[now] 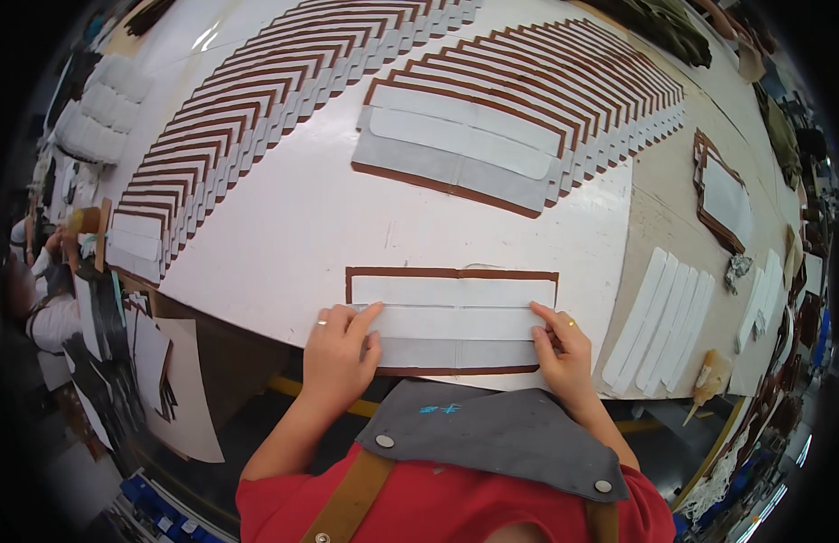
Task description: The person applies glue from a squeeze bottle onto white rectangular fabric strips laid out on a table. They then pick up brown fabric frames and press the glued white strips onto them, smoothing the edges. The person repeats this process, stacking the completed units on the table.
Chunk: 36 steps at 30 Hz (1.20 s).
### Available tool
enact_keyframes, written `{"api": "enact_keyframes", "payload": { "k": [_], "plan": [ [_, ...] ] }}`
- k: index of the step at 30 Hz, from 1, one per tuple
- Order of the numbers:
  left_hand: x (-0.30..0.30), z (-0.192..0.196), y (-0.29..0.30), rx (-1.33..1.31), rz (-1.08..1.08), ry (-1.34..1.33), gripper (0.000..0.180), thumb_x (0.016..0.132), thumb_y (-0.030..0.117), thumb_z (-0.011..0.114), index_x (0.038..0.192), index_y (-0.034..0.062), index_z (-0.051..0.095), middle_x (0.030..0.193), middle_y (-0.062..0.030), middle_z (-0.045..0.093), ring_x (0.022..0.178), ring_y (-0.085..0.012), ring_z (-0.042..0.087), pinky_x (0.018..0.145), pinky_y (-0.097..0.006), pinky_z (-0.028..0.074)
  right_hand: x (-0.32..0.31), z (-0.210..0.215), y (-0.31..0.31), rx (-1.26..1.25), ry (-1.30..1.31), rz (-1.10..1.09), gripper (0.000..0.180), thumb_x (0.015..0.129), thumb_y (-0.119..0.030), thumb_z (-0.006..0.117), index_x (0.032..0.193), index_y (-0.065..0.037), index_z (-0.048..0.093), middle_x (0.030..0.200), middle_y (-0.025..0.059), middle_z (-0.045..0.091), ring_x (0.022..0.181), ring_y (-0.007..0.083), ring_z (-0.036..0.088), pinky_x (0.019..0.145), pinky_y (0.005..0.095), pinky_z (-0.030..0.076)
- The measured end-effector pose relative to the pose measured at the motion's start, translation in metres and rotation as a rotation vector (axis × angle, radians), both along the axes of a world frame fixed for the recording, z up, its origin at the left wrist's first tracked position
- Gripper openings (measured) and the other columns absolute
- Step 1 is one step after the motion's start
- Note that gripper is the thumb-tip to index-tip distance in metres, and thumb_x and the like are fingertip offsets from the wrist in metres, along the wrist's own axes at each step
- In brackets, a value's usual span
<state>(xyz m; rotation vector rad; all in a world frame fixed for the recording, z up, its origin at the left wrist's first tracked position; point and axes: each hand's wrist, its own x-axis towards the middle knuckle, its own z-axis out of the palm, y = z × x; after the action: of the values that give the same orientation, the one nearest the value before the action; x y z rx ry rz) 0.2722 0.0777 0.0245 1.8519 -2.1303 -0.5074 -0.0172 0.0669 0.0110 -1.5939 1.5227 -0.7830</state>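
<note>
Though apart, hands (338, 355) (562, 349) on panel (455, 323).

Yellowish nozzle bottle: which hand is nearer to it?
Right: the right hand is left of the bottle, across white strips; the left hand is farther, at the left edge of the brown-edged panel.

Just below centre, our left hand (336, 355) and right hand (564, 351) touch the sides of a brown-edged panel (455, 323). We see overlapping similar panels (460, 145) across the top, white strips (638, 317) lower right.
</note>
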Motion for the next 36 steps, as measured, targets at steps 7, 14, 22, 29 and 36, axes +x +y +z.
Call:
{"api": "enact_keyframes", "payload": {
  "k": [7,14,22,29,36],
  "plan": [
    [0.003,-0.006,0.003,-0.147,-0.115,-0.190,0.039,0.073,0.010,0.062,0.112,0.0068,0.061,0.120,-0.0055,0.054,0.101,-0.0234,0.049,0.087,-0.039,0.034,0.000,0.002,-0.002,-0.023,0.048,0.024,0.039,0.082,0.002,0.059,0.121,-0.004,0.056,0.069,0.0063,0.049,0.057,0.0132,0.047,0.053,0.0247,0.041],
    [0.003,-0.006,0.003,-0.145,-0.123,-0.151,0.038,0.074,0.010,0.062,0.111,0.0058,0.060,0.120,-0.0062,0.054,0.100,-0.0240,0.049,0.088,-0.039,0.034,0.004,0.010,-0.006,-0.099,0.362,0.077,0.034,0.081,0.000,0.059,0.114,-0.002,0.057,0.072,0.0099,0.053,0.059,0.0206,0.054,0.053,0.0307,0.044],
    [-0.009,-0.004,-0.011,-0.144,-0.178,0.020,0.033,0.075,0.012,0.063,0.108,0.0091,0.061,0.119,-0.0037,0.053,0.105,-0.0225,0.048,0.091,-0.039,0.028,0.024,0.012,-0.034,-0.355,0.320,0.101,0.024,0.079,-0.005,0.061,0.102,-0.002,0.058,0.090,0.0102,0.057,0.081,0.0251,0.055,0.068,0.0351,0.045],
    [-0.035,-0.023,-0.023,-0.214,-0.372,0.052,0.033,0.075,0.013,0.064,0.108,0.0118,0.062,0.120,0.0005,0.055,0.106,-0.0161,0.050,0.091,-0.038,0.026,0.060,-0.004,-0.062,-0.331,0.290,0.262,0.019,0.076,-0.006,0.063,0.094,-0.006,0.059,0.092,0.0073,0.054,0.089,0.0250,0.049,0.078,0.0374,0.037],
    [-0.036,-0.026,-0.023,-0.210,-0.365,0.052,0.032,0.075,0.014,0.064,0.107,0.0123,0.063,0.121,0.0011,0.055,0.106,-0.0155,0.050,0.090,-0.036,0.027,0.059,-0.013,-0.065,-0.300,0.222,0.291,0.012,0.075,-0.004,0.063,0.084,-0.010,0.059,0.084,0.0034,0.050,0.085,0.0232,0.045,0.077,0.0362,0.032]
  ]
}}
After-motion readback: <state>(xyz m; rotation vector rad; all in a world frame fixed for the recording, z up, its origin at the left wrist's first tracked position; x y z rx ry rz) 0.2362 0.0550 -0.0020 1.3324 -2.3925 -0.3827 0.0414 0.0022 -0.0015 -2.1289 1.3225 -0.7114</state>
